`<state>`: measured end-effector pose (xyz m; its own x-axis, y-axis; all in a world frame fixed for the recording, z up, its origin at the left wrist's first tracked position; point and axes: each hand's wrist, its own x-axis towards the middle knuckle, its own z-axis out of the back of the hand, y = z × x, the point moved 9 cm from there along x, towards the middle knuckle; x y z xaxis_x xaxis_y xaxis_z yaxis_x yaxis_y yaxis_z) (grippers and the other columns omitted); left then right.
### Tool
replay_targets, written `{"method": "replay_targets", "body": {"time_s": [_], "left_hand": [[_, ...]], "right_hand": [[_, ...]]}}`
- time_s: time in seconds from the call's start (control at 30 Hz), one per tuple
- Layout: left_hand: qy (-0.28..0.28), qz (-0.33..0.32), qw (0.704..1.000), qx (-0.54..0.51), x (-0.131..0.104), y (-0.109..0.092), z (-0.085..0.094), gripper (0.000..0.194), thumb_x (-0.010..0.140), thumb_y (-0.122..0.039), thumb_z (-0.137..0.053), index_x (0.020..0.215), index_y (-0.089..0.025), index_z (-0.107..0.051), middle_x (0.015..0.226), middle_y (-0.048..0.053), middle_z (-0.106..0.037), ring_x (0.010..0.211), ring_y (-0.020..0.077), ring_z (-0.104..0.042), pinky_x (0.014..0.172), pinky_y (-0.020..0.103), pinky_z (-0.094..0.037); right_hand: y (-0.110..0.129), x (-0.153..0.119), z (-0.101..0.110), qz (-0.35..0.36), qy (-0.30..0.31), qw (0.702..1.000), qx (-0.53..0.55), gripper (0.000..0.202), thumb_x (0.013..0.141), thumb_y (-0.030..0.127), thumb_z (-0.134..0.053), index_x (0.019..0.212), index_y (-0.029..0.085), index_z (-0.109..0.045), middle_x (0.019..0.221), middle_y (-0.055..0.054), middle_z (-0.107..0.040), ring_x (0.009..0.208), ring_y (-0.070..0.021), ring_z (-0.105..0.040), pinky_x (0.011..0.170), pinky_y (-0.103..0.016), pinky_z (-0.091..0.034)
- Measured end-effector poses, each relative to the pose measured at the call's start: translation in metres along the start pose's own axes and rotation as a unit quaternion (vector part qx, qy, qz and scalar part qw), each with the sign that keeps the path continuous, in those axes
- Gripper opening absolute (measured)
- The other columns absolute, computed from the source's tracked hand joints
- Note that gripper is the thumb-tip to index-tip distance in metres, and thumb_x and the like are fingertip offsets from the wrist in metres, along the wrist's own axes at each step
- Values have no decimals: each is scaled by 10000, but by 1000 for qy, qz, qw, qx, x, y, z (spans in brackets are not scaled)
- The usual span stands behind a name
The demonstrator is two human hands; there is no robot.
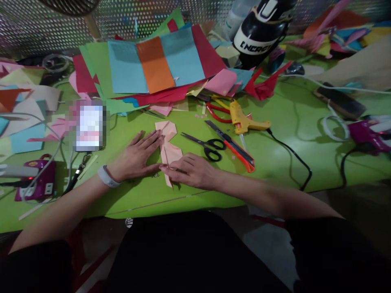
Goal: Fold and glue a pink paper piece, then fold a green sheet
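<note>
A folded piece of peach paper [171, 151] lies on the green table, its outline notched and creased. My left hand [142, 154] is stretched out flat, fingertips pressing the paper's upper left edge and the thumb reaching its lower part. From the right, my right hand [192, 171] pinches the lower part of the same paper between curled fingers. Close by on the right are black scissors [210, 147], slightly apart at the blades. Beyond them rests a red and black utility knife [235, 150].
A yellow glue gun [244, 118] with a black cord lies beside red-handled pliers [218, 114]. Stacked coloured paper [125, 67] spans the back, near a black bottle [256, 34]. A lit phone [89, 127] and a purple power socket [39, 181] are at left.
</note>
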<state>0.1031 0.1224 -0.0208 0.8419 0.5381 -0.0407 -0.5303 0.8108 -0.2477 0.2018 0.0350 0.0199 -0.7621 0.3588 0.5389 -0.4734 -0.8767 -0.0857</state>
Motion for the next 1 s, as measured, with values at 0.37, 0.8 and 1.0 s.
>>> {"method": "replay_targets", "body": {"time_s": [0.37, 0.8, 1.0], "left_hand": [[-5, 21, 1000, 12, 0, -6, 3, 782, 959, -623, -358, 1552, -127, -240, 1632, 142, -207, 1512, 267, -205, 1243, 472, -75], [-4, 29, 999, 11, 1, -5, 2, 790, 961, -638, -330, 1554, -125, -235, 1630, 146, -211, 1513, 263, -202, 1242, 472, -86], [-3, 24, 1000, 14, 1, -6, 1, 793, 956, -631, -356, 1567, -150, -198, 1634, 136, -206, 1513, 263, -199, 1243, 465, -76]], "right_hand": [[-21, -2, -12, -76, -15, 981, 180, 135, 943, 266, -594, 961, 225, -722, 1026, -17, -755, 898, -163, -632, 865, -354, -473], [-9, -4, -6, -14, -27, 989, 145, 147, 931, 207, -586, 997, 207, -717, 1046, -31, -757, 974, -162, -667, 972, -382, -516], [-19, -3, -11, -61, 1, 962, 267, 193, 903, 192, -589, 1043, 211, -720, 1043, -50, -762, 997, -176, -680, 965, -402, -530]]}}
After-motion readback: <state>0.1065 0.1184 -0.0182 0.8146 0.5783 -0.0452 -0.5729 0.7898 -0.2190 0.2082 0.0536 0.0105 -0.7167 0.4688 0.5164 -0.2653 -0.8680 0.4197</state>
